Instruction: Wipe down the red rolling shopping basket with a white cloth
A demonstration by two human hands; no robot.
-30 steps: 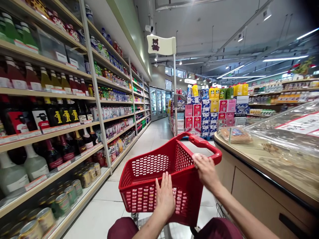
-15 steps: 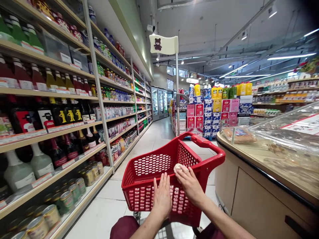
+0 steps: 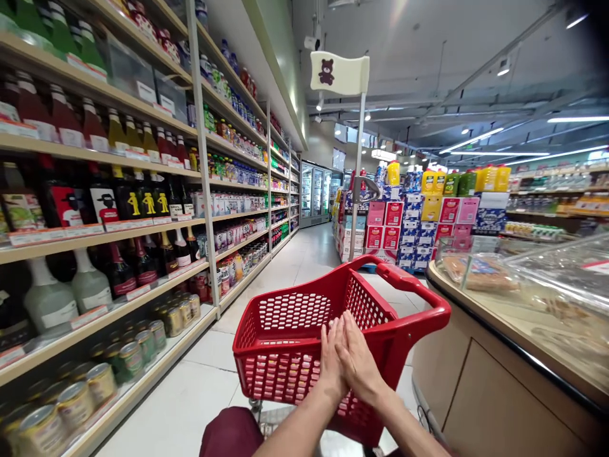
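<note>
Over the near rim of a red plastic shopping cart basket (image 3: 280, 374), my two hands meet palm to palm. My left hand (image 3: 332, 358) has its fingers stretched out and lies against the other hand. My right hand (image 3: 356, 358) slants in from the right, its fingers also long and close together. A pale crumpled wad, like a cloth or tissue, is largely hidden between them; whether both hands grip it I cannot tell. The cart's red handle (image 3: 419, 295) rises on the right. A pole with a cream bear sign (image 3: 349, 75) stands up behind the basket.
Shelves of bottles and cans (image 3: 114, 222) line the left side. On the right a curved counter (image 3: 457, 368) with clear covers stands close to the cart. Stacked drink boxes (image 3: 392, 225) are ahead. A tiled aisle (image 3: 304, 260) runs towards glass-door fridges (image 3: 314, 187).
My hands have come together from being apart at the basket's near side. The pale wad, seen under my right fingers before, is now mostly hidden. The view has turned slightly left.
</note>
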